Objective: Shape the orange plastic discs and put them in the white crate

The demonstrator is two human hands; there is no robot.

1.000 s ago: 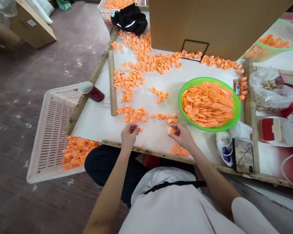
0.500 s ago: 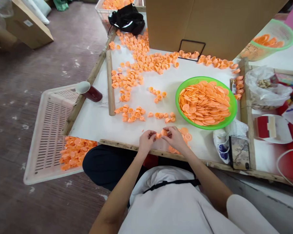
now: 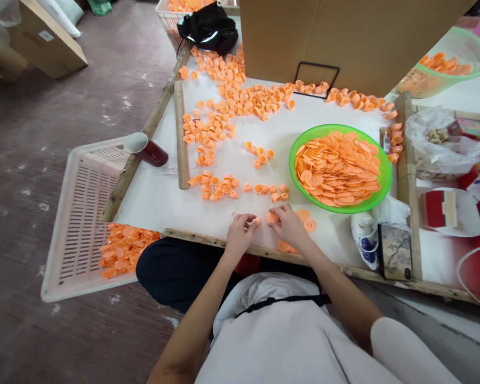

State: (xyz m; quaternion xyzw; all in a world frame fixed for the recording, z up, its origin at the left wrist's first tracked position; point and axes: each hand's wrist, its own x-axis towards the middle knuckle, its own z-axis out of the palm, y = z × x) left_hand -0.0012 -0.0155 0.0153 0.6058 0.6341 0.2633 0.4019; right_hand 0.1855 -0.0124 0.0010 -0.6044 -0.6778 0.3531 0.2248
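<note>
Near the table's front edge, my left hand (image 3: pixel 240 230) pinches a small orange plastic cup-shaped piece (image 3: pixel 256 221) between thumb and fingers. Just to its right, my right hand (image 3: pixel 285 223) is closed on an orange plastic disc (image 3: pixel 272 217), with a gap between the two pieces. Several loose orange discs (image 3: pixel 306 220) lie beside and partly under my right hand. Beyond the hands stands a short row of orange cup-shaped pieces (image 3: pixel 265 189). A green bowl (image 3: pixel 292 170) heaped with flat orange discs (image 3: pixel 336 168) sits to the right.
Many orange cups (image 3: pixel 260 101) spread across the far table, before a large cardboard box (image 3: pixel 280 42). A wooden strip (image 3: pixel 181 138) and a maroon mug (image 3: pixel 154 153) are at left. Below hangs a pink crate (image 3: pixel 70 224) of orange parts. A phone (image 3: pixel 395 253) leans at right.
My hands have drawn slightly apart, and the two orange pieces, close together before, are now separated. The view has shifted slightly.
</note>
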